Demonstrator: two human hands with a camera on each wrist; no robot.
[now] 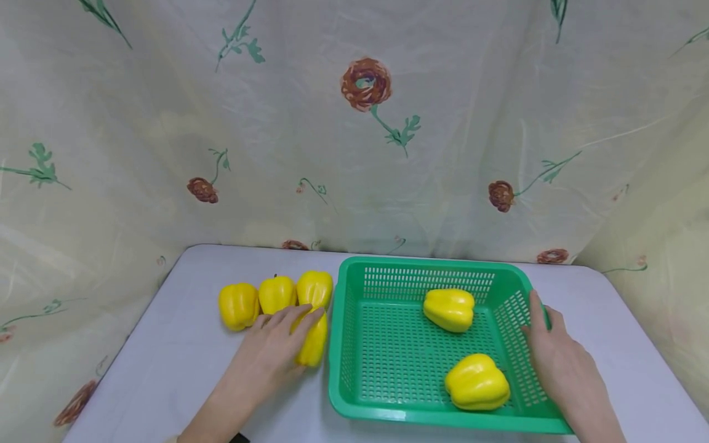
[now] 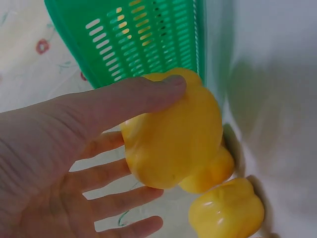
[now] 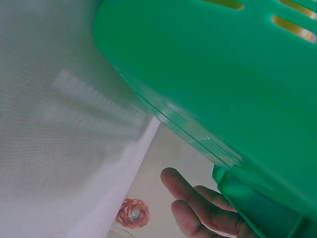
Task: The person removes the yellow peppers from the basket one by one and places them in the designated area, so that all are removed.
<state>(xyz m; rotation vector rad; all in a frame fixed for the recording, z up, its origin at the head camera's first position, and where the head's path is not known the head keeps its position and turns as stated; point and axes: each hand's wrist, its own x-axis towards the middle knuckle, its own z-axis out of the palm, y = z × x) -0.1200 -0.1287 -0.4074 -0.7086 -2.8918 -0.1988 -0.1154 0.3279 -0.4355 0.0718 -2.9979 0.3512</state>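
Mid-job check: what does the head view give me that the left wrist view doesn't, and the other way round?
Head only: the right hand gripping the right side of the green basket, and a clear look at two yellow peppers inside.

Left wrist only: the palm side of the left hand, and the basket's slotted wall from outside, yellow showing through.

Both: the left hand, the pepper at its fingers, other loose peppers, the basket, the flowered sheet.

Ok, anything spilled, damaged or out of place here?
Nothing stands out: no spill or damage shows. Two yellow peppers lie in the green basket, three more sit beside it, the left hand grips another, and the right hand holds the basket.
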